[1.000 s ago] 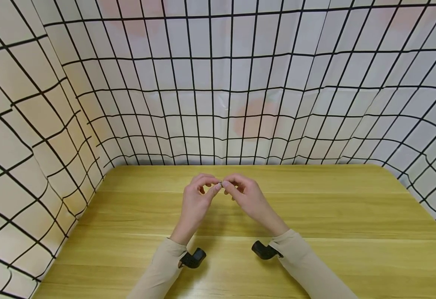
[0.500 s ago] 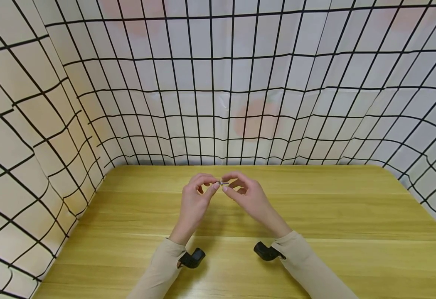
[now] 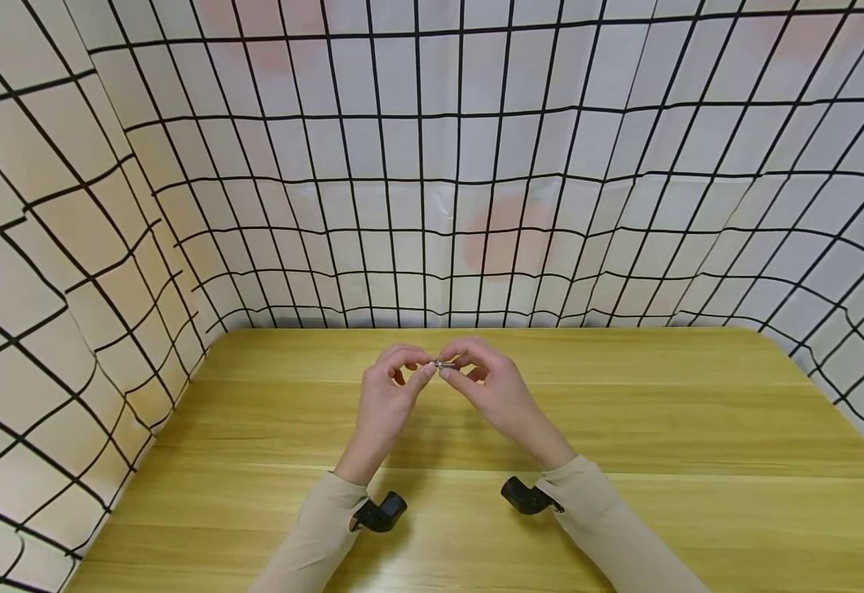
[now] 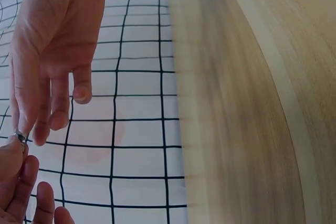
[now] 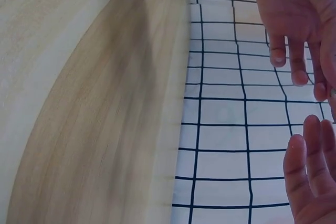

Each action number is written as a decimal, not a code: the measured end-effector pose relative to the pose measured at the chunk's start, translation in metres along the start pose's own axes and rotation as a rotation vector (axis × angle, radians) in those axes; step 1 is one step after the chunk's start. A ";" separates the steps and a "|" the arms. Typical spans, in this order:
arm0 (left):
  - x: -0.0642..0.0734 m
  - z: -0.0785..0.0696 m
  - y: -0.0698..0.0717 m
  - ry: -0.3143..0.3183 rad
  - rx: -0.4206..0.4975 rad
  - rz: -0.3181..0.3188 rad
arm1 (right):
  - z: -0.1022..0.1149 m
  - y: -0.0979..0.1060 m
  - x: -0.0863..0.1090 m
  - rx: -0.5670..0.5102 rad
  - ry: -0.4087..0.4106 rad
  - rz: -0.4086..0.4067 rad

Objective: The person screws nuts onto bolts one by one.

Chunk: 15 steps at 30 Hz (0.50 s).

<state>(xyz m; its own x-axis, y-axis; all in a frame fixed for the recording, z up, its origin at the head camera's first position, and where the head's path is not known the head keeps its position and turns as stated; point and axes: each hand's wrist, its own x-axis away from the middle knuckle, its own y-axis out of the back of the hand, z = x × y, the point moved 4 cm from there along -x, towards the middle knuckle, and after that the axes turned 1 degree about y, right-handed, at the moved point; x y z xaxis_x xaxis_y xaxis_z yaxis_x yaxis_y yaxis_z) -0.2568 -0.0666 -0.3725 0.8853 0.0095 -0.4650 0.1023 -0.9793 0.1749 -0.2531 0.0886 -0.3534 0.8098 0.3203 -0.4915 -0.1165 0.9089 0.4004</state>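
Note:
Above the table, in the head view, my left hand (image 3: 389,395) pinches one end of a small silver metal piece (image 3: 446,364) that looks like a bolt, between thumb and index finger. My right hand (image 3: 502,399) meets it from the other side, with thumb and index fingertips around its middle. The shank points right, between the right fingers. In the left wrist view only a bit of the bolt (image 4: 20,136) shows where the fingertips meet. The right wrist view cuts off most of the grip at its edge; the other fingers of both hands are loosely bent.
A wooden table (image 3: 624,428) spreads beneath both hands. White walls with a black grid (image 3: 446,206) rise behind it and at both sides. Black wrist cameras (image 3: 381,512) sit at the cuffs of the beige sleeves (image 3: 609,519).
The right fingertips, first closed over the bolt, spread and uncovered its shank, then drew slightly closer around it. The left hand has stayed almost still, keeping its pinch.

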 end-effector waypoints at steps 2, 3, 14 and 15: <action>0.002 -0.010 0.001 0.005 -0.002 0.000 | 0.002 0.000 0.000 0.003 -0.004 0.002; 0.003 -0.016 0.002 0.005 -0.002 0.001 | 0.003 0.000 0.000 0.003 -0.005 0.003; 0.006 -0.033 0.003 -0.028 0.001 0.016 | 0.000 0.001 0.000 -0.082 -0.043 0.040; 0.006 -0.034 0.003 -0.027 0.004 0.017 | -0.001 0.001 0.000 -0.089 -0.045 0.040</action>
<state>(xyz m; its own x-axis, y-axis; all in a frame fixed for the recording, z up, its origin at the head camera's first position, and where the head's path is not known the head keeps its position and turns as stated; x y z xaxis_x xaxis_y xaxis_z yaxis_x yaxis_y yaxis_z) -0.2361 -0.0622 -0.3456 0.8744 -0.0124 -0.4851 0.0858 -0.9800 0.1796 -0.2535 0.0897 -0.3535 0.8284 0.3467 -0.4400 -0.1984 0.9162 0.3482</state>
